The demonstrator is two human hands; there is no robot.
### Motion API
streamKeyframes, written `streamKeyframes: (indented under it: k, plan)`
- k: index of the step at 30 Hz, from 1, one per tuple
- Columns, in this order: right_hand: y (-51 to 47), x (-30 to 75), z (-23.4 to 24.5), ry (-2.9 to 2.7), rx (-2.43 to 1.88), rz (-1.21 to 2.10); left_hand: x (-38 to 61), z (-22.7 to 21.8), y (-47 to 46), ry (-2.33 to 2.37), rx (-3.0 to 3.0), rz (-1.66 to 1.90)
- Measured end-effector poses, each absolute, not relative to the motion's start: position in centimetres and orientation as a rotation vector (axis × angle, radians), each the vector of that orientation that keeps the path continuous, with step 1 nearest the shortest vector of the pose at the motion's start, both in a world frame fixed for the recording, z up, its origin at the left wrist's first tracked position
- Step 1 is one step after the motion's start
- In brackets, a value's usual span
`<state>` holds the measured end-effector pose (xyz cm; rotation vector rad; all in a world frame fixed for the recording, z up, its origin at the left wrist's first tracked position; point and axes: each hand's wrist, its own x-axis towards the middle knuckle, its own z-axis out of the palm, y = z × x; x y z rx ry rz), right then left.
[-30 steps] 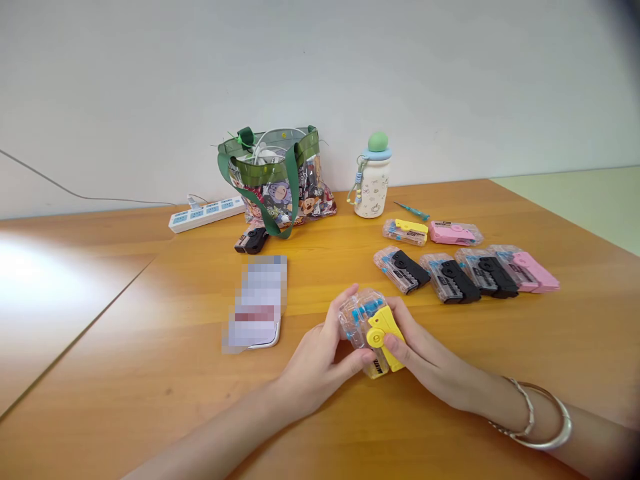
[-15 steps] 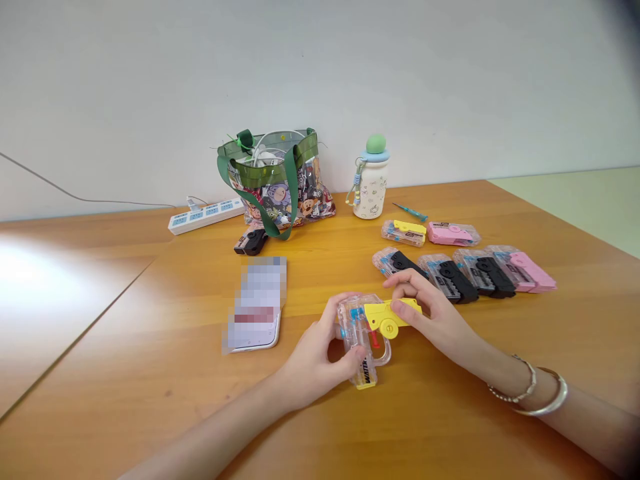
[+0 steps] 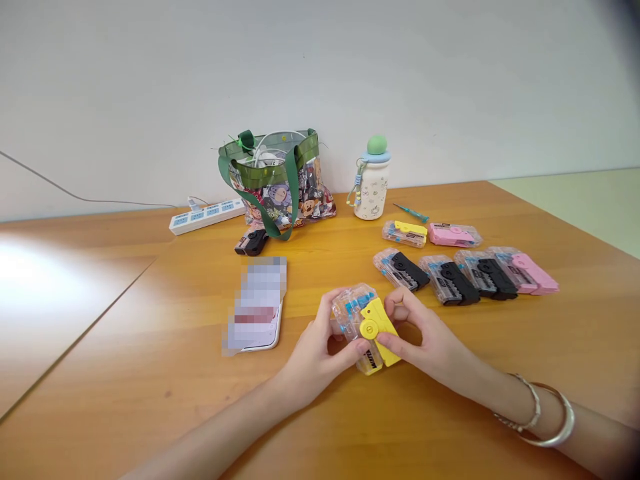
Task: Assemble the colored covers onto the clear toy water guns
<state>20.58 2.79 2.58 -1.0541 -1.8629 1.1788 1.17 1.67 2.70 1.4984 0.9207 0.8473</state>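
Observation:
A folding toy water gun [image 3: 376, 331], clear plastic with a yellow swivelling part and blue bits inside, is held just above the table between both hands. My left hand [image 3: 316, 350] is closed around its clear body, thumb on the near side. With thumb and fingers, my right hand [image 3: 425, 337] grips the yellow part, which lies folded along the body. Beyond my right hand rest several similar water guns, among them a black one [image 3: 401, 269], a pink one [image 3: 535, 272] and a smaller-looking yellow one [image 3: 405, 233].
A phone [image 3: 257, 303] with a blurred screen lies left of my hands. Behind it are a black folded water gun [image 3: 251, 241], a power strip [image 3: 207, 215] and a clear bag [image 3: 280, 193] with green straps. A bottle [image 3: 372, 190] and a small screwdriver [image 3: 411, 213] are farther back.
The yellow part has swung from sticking out to the right down against the clear body, covering the trigger area. My right hand has moved down and left with it.

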Motion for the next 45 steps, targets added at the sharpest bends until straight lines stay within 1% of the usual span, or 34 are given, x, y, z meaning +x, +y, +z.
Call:
streamKeyframes:
  k: [2, 7, 10, 14, 18, 23, 28, 35, 40, 45]
  plan:
    - [3.3, 21.1, 2.9, -1.835, -1.066, 1.18, 1.1, 2.8, 1.6, 0.894, 1.472, 0.837]
    - [4.4, 21.9, 3.4, -1.697, -1.151, 1.017, 0.8, 2.8, 1.5, 0.93, 1.608, 0.746]
    - [4.2, 21.6, 3.1, -1.708, -1.174, 0.975, 0.8, 2.7, 1.4, 0.926, 1.609, 0.769]
    - [3.2, 20.7, 2.3, -1.822, -1.119, 1.102, 1.0, 2.6, 1.5, 0.951, 1.49, 0.868]
    - [2.6, 20.4, 2.3, -1.996, -1.076, 1.156, 1.1, 2.6, 1.6, 0.965, 1.49, 0.863]
    - [4.1, 21.7, 3.0, -1.831, -1.11, 1.067, 1.0, 2.9, 1.7, 0.901, 1.454, 0.851]
    - [5.0, 22.3, 3.0, -1.695, -1.165, 1.006, 0.8, 2.8, 1.5, 0.965, 1.593, 0.757]
    - [2.6, 20.7, 2.7, -2.004, -1.039, 1.271, 0.9, 2.4, 1.6, 0.926, 1.476, 0.865]
    - [4.1, 21.7, 2.8, -1.854, -1.034, 1.24, 1.0, 2.7, 1.7, 0.894, 1.409, 0.865]
    - [5.5, 22.6, 2.7, -1.682, -1.094, 1.172, 1.1, 2.8, 1.6, 0.917, 1.506, 0.816]
